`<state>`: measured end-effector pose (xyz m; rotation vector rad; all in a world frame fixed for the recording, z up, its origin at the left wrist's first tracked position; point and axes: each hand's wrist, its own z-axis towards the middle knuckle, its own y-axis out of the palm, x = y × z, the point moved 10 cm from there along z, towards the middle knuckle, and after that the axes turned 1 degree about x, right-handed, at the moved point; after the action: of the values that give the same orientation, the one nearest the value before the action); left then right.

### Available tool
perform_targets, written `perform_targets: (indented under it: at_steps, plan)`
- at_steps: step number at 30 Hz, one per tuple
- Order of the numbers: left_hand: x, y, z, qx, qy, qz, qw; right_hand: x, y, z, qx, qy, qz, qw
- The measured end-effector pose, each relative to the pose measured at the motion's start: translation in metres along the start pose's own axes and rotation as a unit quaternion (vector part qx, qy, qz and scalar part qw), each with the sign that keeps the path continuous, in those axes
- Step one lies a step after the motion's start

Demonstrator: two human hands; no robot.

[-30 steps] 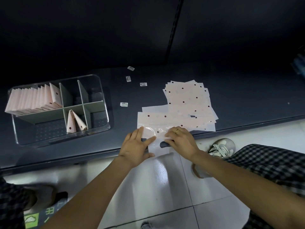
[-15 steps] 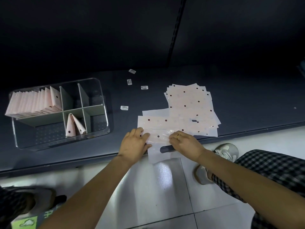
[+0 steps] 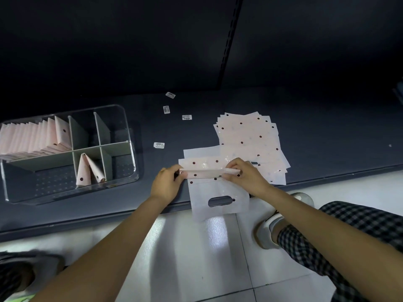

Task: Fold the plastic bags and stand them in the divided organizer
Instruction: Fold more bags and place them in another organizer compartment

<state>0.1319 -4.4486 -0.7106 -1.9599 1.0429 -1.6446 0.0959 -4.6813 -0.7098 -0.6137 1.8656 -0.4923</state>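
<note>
The bag (image 3: 218, 190) is thin, glossy pink plastic with dark dots. The organizer (image 3: 128, 136) is clear, shiny plastic with matt grey dividers. The shelf (image 3: 327, 136) looks matt dark. The floor tiles (image 3: 196, 258) are glossy white.

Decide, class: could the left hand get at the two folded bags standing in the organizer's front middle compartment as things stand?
Probably yes, once freed. The left hand now pinches the bag being folded; the organizer is open-topped on that side, and nothing lies between it and the two folded bags.

Bags (image 3: 248, 136): pale pink, dark dots | organizer (image 3: 128, 136), left of frame: clear, grey dividers | shelf (image 3: 327, 131): dark grey | trousers (image 3: 357, 232), lower right: black-white check
</note>
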Motion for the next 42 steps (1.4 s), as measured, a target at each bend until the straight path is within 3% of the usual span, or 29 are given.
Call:
perform_targets:
  at_steps: [5,9,13,18,21,23,25,26,28,35,37,39,40,42]
  plan:
    - [-0.005,0.0,0.012,0.011,-0.065,-0.004,0.998,0.016,-0.015,0.016,0.102,0.071,0.061,0.99]
    - [-0.006,0.002,0.012,0.028,-0.102,0.012,0.994,0.016,-0.02,0.023,0.149,0.109,-0.058,0.981]
    - [-0.007,0.002,0.013,0.039,-0.125,0.044,0.99,0.004,-0.023,0.023,0.191,0.084,-0.134,0.969]
    - [-0.003,0.0,0.011,0.064,-0.142,0.066,0.986,-0.006,-0.019,0.033,0.174,0.074,-0.235,0.953]
    - [0.018,-0.015,0.001,0.158,-0.071,0.092,0.981,-0.003,-0.019,0.035,0.163,0.096,-0.214,0.958]
    - [0.052,-0.008,-0.009,0.172,0.066,0.147,0.972,-0.002,-0.02,0.036,0.155,0.109,-0.204,0.961]
    - [0.082,0.026,-0.023,0.101,0.223,0.19,0.951,-0.002,-0.02,0.037,0.146,0.116,-0.199,0.962]
    - [0.085,0.048,-0.03,0.035,0.257,0.225,0.939,-0.002,-0.02,0.037,0.144,0.119,-0.194,0.963]
    - [0.068,0.079,-0.032,-0.064,0.233,0.295,0.924,0.0,-0.02,0.037,0.144,0.124,-0.18,0.965]
    - [0.032,0.074,-0.023,-0.093,0.143,0.35,0.921,0.008,-0.022,0.032,0.166,0.155,-0.111,0.967]
    - [0.031,0.073,-0.024,-0.096,0.136,0.355,0.92,-0.008,-0.033,0.014,0.257,0.11,-0.103,0.955]
    - [0.032,0.074,-0.025,-0.095,0.133,0.349,0.923,-0.045,-0.031,-0.008,0.327,-0.042,-0.126,0.936]
    - [0.032,0.074,-0.025,-0.094,0.133,0.347,0.924,-0.064,-0.014,-0.013,0.292,-0.121,-0.133,0.939]
    - [0.032,0.075,-0.025,-0.094,0.139,0.351,0.921,-0.083,0.042,-0.012,0.105,-0.199,-0.134,0.965]
